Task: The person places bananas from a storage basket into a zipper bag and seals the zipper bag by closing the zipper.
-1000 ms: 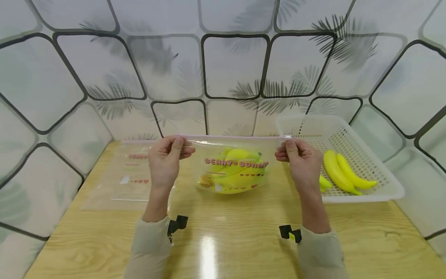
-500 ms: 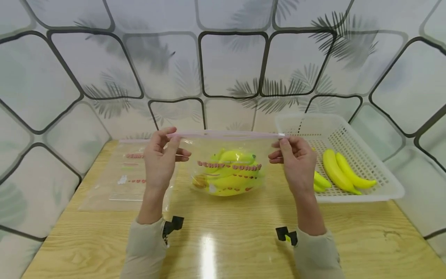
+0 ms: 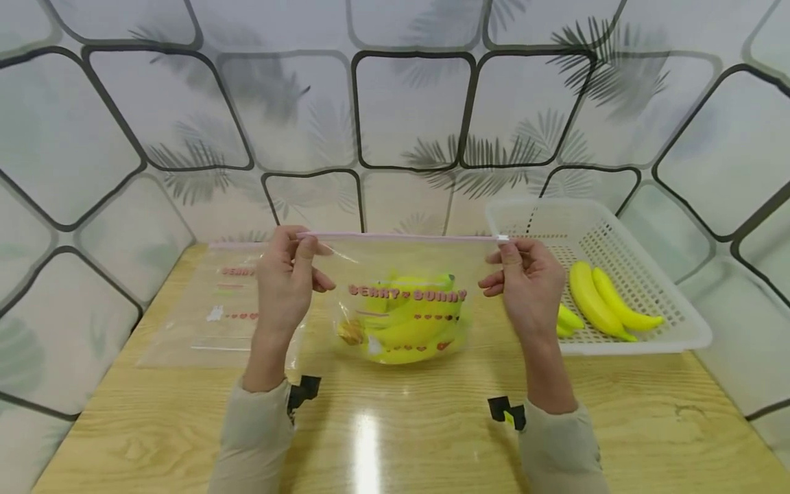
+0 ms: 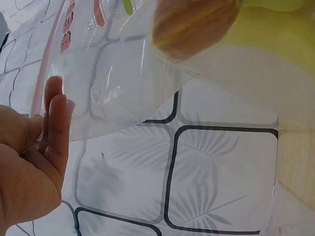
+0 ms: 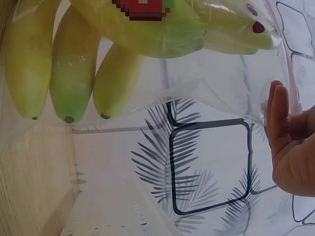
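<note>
Plastic bag point(image 3: 402, 295); fingertip pinch, both hands point(image 3: 286, 283) point(image 3: 529, 287)

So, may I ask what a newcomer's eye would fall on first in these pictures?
Probably the clear bag of yellow bananas in the middle, held near its top corners by the left hand and right hand. Next, perhaps, the white basket at the right, with more bananas inside, then a second bag lying flat on the table at the left.

Clear pink-edged bag point(image 3: 401, 257), upright, top taut, yellow bananas point(image 3: 410, 329) inside.
</note>
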Demonstrator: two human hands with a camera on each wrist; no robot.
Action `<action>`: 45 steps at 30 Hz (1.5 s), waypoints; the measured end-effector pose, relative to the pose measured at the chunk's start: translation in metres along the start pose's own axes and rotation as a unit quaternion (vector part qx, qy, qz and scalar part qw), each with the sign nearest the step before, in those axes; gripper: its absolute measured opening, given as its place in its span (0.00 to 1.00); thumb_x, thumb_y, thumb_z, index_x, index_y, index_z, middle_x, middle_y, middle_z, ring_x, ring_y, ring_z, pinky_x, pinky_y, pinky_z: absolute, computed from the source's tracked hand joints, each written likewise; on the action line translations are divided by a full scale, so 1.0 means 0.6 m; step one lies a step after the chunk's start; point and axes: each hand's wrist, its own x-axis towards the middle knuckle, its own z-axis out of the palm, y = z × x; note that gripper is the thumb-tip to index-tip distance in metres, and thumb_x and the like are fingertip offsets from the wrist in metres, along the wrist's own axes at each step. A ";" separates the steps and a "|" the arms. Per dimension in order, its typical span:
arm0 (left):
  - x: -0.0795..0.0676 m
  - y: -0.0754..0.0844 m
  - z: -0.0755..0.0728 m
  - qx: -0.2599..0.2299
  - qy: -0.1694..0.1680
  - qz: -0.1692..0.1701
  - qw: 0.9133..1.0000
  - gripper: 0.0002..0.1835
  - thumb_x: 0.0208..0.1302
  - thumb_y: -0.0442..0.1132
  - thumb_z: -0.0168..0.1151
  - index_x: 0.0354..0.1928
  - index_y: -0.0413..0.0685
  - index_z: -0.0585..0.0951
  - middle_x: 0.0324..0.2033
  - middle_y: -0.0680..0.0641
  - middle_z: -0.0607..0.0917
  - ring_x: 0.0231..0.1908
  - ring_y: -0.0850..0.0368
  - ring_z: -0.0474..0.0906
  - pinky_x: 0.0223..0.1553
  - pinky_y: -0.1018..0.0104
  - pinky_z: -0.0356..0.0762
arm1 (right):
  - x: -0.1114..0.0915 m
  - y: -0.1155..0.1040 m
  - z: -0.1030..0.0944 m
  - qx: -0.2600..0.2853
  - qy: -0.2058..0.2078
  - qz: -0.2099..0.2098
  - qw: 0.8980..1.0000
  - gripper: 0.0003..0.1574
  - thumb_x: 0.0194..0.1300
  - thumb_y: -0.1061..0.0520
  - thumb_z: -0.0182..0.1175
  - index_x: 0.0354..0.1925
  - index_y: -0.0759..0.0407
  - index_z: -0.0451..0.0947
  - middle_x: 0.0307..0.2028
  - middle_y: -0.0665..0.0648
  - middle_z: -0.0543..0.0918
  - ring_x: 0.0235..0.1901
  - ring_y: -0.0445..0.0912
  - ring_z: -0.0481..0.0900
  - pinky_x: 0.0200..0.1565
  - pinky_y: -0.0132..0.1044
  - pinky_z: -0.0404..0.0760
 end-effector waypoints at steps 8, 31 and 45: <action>0.011 -0.029 0.007 -0.007 0.005 0.028 1.000 0.10 0.75 0.32 0.50 0.44 0.26 0.72 0.33 0.32 0.84 0.28 0.64 0.83 0.34 0.72 0.83 | 0.009 0.034 0.008 0.029 -0.018 -0.040 0.999 0.15 0.75 0.61 0.51 0.43 0.78 0.72 0.30 0.51 0.83 0.29 0.40 0.86 0.34 0.33 0.85; 0.015 0.039 0.090 0.208 0.001 0.248 0.946 0.13 0.64 0.28 0.58 0.51 0.36 0.77 0.45 0.38 0.79 0.18 0.58 0.71 0.18 0.70 0.68 | 0.004 0.034 0.009 0.053 -0.040 -0.042 0.997 0.18 0.77 0.58 0.50 0.45 0.76 0.72 0.34 0.53 0.83 0.28 0.43 0.83 0.32 0.33 0.85; 0.054 0.114 0.222 0.382 -0.293 0.274 0.832 0.13 0.76 0.45 0.53 0.55 0.52 0.80 0.41 0.49 0.82 0.24 0.58 0.76 0.22 0.69 0.75 | 0.003 0.033 0.009 0.084 -0.024 -0.069 0.994 0.15 0.72 0.63 0.56 0.45 0.79 0.75 0.29 0.58 0.82 0.23 0.41 0.83 0.29 0.32 0.84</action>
